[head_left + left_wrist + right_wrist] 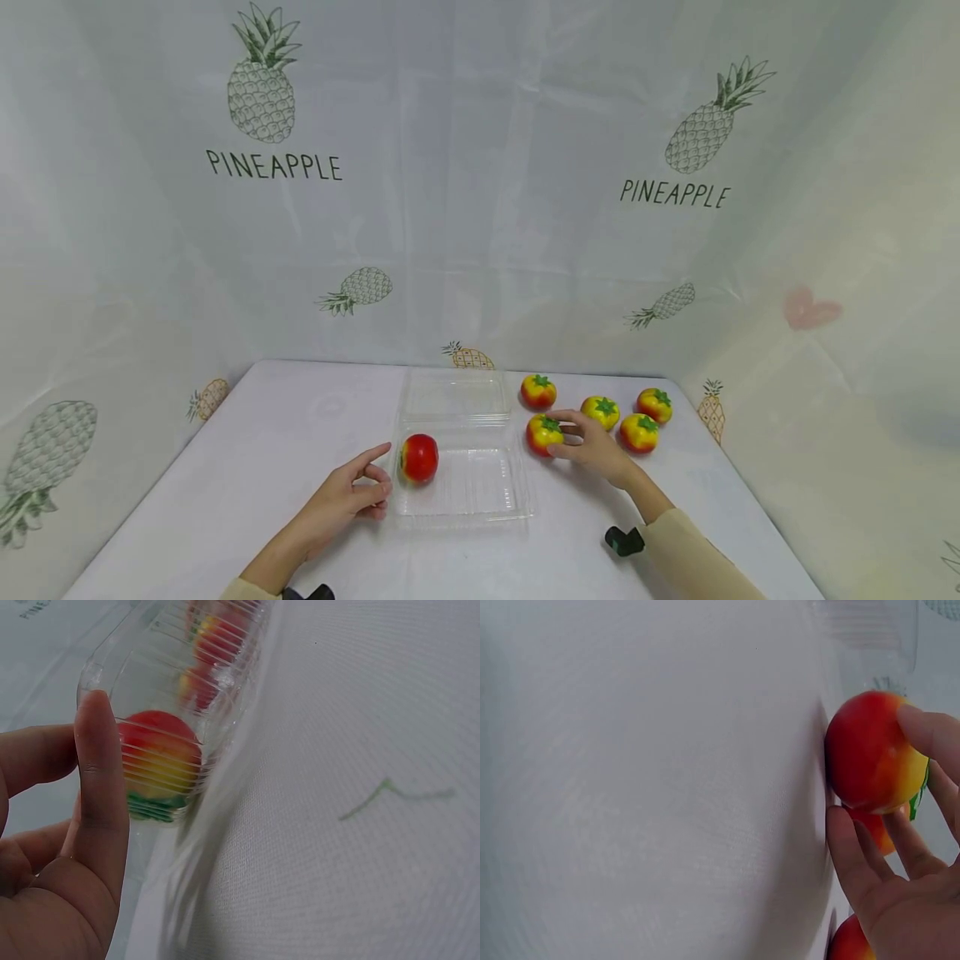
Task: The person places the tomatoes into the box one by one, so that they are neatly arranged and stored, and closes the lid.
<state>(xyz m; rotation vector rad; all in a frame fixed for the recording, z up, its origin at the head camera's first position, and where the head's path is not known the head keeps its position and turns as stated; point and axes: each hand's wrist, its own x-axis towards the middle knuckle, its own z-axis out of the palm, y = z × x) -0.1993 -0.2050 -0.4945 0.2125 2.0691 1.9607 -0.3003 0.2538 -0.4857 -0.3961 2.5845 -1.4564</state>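
Note:
A clear plastic clamshell box (480, 510) lies with its lid (455, 396) folded back. One red persimmon (419, 458) rests on its side in the box's left part, its green leafy cap turned left. Beside the left wall is my left hand (341, 504), index finger extended and the other fingers bent; nothing is held, and contact with the wall is unclear. Right of the box, my right hand (596, 450) holds a red-and-yellow persimmon (870, 754) between thumb and fingers. That persimmon is upright, at or very near the tabletop, with its cap up.
More persimmons stand on the white table (315, 417) at the right: one at the back (538, 392), one behind my right hand (600, 412), and a pair farther right (639, 433). A pineapple-print curtain (465, 208) hangs around the table's back and sides.

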